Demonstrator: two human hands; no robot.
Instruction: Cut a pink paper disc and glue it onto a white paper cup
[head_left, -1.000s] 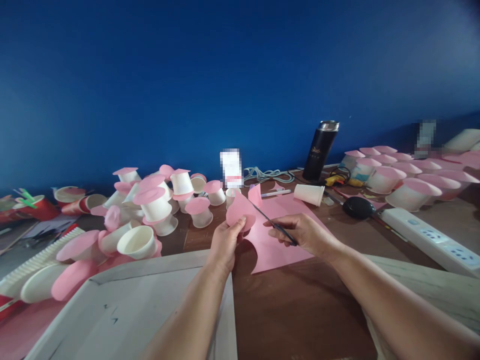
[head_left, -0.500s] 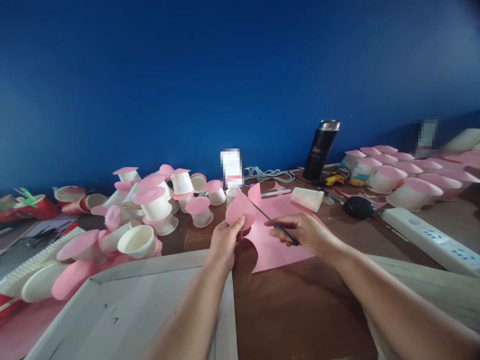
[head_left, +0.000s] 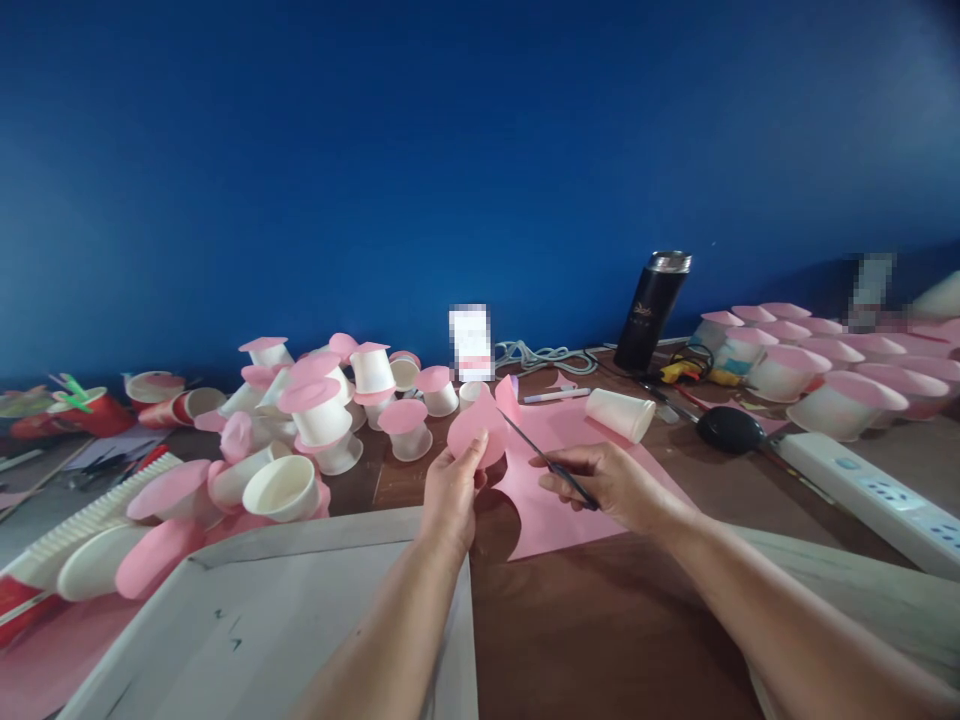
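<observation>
Step in hand, as judged: cutting round a curved edge with the scissors (head_left: 541,452). The left hand (head_left: 452,490) has its fingers pressed together on the disc (head_left: 472,426), gripping it around six o'clock, thumb on top. The right hand (head_left: 604,487) has its fingers curled about the scissors' handle end; exact finger placement is hidden. Recommended practice: hold the scissors at one steady angle, turn the disc into the cut, take long smooth bites, and keep the left thumb off the cutting line. The sheet (head_left: 551,525) should lie slack so that it does not tug. Location: the disc is held above the counter (head_left: 592,630), with the sheet at four o'clock from it. Condition: plain pink, smooth, rounded at seven to nine o'clock, peaked at twelve. The scissors' tip lies near its two o'clock side, close to a raised flap (head_left: 508,397). Whether disc and sheet are joined cannot be told.
</observation>
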